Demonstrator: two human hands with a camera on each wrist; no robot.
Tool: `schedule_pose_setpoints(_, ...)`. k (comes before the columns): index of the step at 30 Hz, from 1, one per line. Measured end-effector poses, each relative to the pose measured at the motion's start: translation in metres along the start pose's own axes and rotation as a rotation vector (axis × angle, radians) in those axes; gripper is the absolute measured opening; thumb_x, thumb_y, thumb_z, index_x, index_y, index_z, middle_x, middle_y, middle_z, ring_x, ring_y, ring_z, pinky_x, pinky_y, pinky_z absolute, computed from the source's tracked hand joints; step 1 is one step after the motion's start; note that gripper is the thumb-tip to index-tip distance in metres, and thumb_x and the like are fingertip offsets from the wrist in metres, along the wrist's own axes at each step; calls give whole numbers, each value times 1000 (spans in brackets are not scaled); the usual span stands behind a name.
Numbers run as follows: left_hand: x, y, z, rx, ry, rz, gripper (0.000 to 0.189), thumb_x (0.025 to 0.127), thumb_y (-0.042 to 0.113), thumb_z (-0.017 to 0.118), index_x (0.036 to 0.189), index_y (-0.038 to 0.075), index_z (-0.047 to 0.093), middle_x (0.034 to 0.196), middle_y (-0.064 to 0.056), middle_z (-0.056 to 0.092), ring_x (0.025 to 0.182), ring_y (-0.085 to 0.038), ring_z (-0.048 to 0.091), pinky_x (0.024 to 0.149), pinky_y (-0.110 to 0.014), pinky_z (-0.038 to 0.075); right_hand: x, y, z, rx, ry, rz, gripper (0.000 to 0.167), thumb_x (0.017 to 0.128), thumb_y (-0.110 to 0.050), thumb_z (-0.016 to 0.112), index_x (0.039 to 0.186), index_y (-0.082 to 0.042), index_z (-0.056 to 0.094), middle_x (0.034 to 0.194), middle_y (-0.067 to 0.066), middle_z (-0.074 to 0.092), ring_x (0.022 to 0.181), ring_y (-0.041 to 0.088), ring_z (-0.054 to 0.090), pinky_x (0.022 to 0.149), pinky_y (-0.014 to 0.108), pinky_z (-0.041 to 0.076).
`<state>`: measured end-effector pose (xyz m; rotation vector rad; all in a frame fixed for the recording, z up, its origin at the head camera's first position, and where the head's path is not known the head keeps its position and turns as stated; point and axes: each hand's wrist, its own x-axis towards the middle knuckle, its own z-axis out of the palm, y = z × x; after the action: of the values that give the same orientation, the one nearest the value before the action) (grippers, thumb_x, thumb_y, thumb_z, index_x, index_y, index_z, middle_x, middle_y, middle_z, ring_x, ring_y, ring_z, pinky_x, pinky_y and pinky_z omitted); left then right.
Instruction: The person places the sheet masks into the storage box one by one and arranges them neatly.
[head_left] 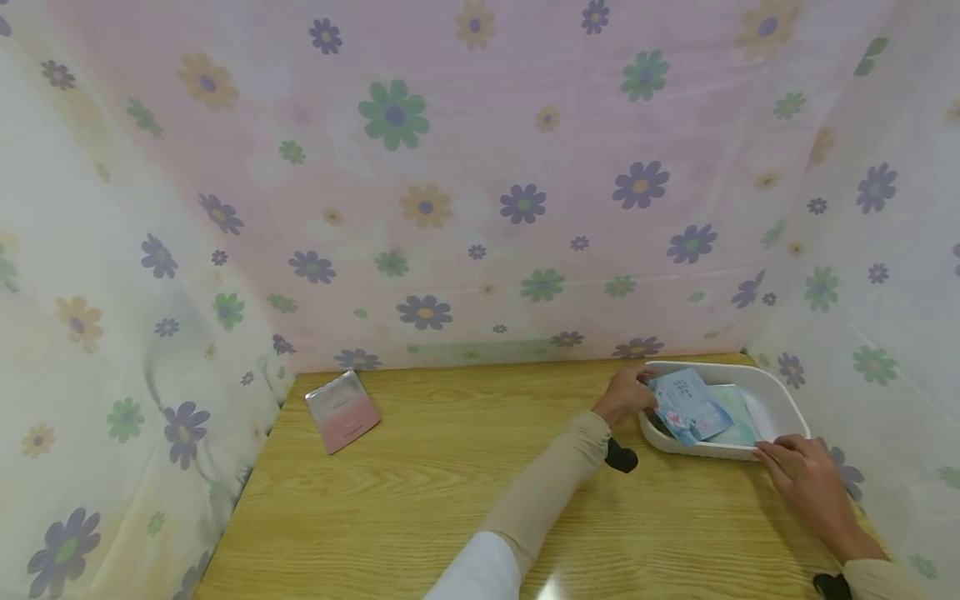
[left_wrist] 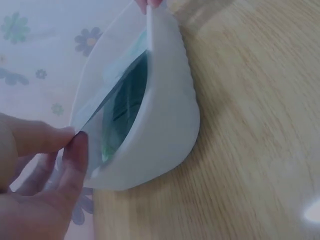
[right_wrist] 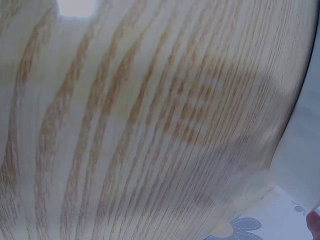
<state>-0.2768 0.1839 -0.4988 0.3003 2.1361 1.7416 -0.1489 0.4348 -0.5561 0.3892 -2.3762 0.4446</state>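
Observation:
My left hand (head_left: 628,393) pinches a blue flowered sheet-mask packet (head_left: 686,404) by its edge, between thumb and fingertips. In the left wrist view the packet (left_wrist: 116,82) is tilted at the mouth of a white plastic basket (left_wrist: 167,100). A pale green packet (head_left: 741,414) lies inside the basket, partly under the blue one. At the near right corner my right hand (head_left: 810,483) grips the basket's rim with thumb and fingers. Only a fingertip (right_wrist: 314,226) of that hand enters the right wrist view, at the lower right edge.
A pink and silver packet (head_left: 343,412) lies at the far left of the wooden table (head_left: 450,467). Flowered cloth (head_left: 480,167) hangs behind the table and along both sides. The basket stands in the far right corner, close to the cloth.

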Motion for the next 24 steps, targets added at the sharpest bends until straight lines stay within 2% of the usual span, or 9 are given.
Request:
schedule_pose_setpoints(3, 1, -1, 3, 53, 53, 88, 50, 73, -17, 64, 117, 6, 65, 97, -3, 62, 76, -8, 56, 57, -25, 52, 0, -1, 1, -17, -10, 19, 26, 56, 4, 82, 81, 1, 74, 76, 12, 58, 70, 31, 48, 62, 37, 33)
schedule_pose_setpoints(5, 3, -3, 6, 60, 77, 155, 45, 73, -18, 64, 112, 3, 65, 97, -7, 65, 80, -7, 58, 55, -19, 48, 0, -1, 1, -20, -14, 24, 26, 56, 4, 82, 81, 2, 74, 76, 13, 58, 70, 32, 49, 62, 38, 33)
schedule_pose_setpoints(10, 7, -8, 14, 61, 123, 244, 31, 72, -22, 61, 97, -5, 65, 93, -13, 67, 82, -13, 64, 67, -16, 51, 0, -3, 1, -28, -17, 48, 27, 55, 6, 82, 81, 2, 74, 77, 13, 57, 72, 31, 48, 63, 37, 33)
schedule_pose_setpoints(13, 9, -9, 18, 100, 150, 246, 29, 71, -22, 60, 94, -5, 66, 91, -12, 67, 79, -13, 64, 68, -17, 52, 0, -3, 1, -32, -17, 53, 27, 55, 6, 82, 81, 1, 74, 78, 13, 57, 72, 31, 48, 62, 36, 33)
schedule_pose_setpoints(17, 9, -9, 23, 170, 172, 212, 33, 71, -19, 61, 98, -2, 70, 90, -10, 67, 74, -6, 60, 60, -13, 48, 0, -3, 1, -23, -10, 42, 29, 54, 7, 82, 82, 2, 74, 77, 13, 57, 71, 31, 48, 62, 35, 33)
schedule_pose_setpoints(19, 10, -8, 25, 207, 192, 224, 34, 69, -19, 61, 98, -2, 71, 84, -7, 65, 69, -3, 55, 56, -10, 43, 1, -3, 0, -17, -10, 41, 29, 54, 6, 82, 82, 3, 74, 77, 13, 58, 71, 31, 48, 62, 35, 33)
schedule_pose_setpoints(22, 10, -9, 28, 268, 183, 264, 17, 67, -19, 59, 76, -4, 62, 63, 0, 46, 55, -1, 37, 46, -11, 28, 1, -3, 0, -17, -14, 42, 27, 55, 6, 82, 81, 3, 74, 77, 12, 58, 71, 30, 48, 62, 35, 33)
schedule_pose_setpoints(24, 10, -9, 29, 307, 155, 271, 17, 68, -19, 58, 70, -3, 51, 59, 2, 33, 52, -4, 28, 45, -15, 21, 0, -3, 0, -16, -16, 45, 26, 56, 5, 82, 80, 2, 74, 77, 12, 58, 71, 31, 48, 61, 35, 33)
